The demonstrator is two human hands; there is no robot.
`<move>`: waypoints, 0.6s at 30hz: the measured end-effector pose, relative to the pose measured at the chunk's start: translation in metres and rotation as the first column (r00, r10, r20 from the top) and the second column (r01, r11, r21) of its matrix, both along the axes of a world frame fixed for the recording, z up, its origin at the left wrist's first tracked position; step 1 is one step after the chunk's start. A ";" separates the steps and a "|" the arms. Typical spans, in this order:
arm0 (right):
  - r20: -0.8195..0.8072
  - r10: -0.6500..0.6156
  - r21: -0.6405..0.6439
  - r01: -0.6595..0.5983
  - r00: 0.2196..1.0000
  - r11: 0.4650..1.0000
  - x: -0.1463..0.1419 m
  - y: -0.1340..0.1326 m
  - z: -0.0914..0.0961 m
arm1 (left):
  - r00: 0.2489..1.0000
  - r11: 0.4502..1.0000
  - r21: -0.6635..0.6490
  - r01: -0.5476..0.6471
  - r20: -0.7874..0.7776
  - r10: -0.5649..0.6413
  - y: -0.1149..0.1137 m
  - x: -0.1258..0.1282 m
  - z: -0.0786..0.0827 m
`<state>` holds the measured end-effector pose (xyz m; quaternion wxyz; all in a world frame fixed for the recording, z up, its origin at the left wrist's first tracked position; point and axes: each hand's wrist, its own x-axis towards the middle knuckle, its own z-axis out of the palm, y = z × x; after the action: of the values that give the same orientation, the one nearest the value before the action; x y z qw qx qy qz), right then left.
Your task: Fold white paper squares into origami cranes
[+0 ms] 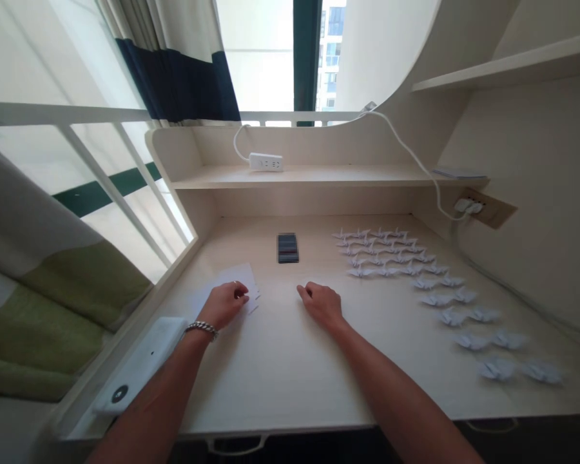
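Observation:
My left hand [225, 304], with a chain bracelet at its wrist, is over several loose sheets of white paper [244, 273] on the left part of the desk. Its fingers are curled in at the sheets' right side; whether a sheet is pinched between them is not clear. Closed in a loose fist, my right hand [321, 301] rests on the bare desktop [290, 361] near the middle, with nothing visible in it. Rows of folded white paper cranes [391, 261] stand to its right. Beyond both hands lies a small dark striped rectangular object [288, 249].
A long white case [142, 367] with a round dark mark lies by the left edge, beside my left forearm. A shelf [319, 174] at the back bears a white power strip [265, 162]. On the right wall, a cable runs from plugs [468, 206]. Curtains [53, 309] hang at left.

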<state>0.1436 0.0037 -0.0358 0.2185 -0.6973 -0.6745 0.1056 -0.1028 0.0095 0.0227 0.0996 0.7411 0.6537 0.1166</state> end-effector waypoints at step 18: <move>-0.404 0.173 -0.076 -0.221 0.898 0.972 0.023 0.005 0.001 | 0.989 0.976 -0.196 -0.097 -0.126 0.073 0.029 -0.071 -0.013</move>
<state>0.1668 0.0082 -0.0344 0.2957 -0.6016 -0.6762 0.3056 -0.1737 0.0389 0.0093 0.1301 0.7042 0.6979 0.0098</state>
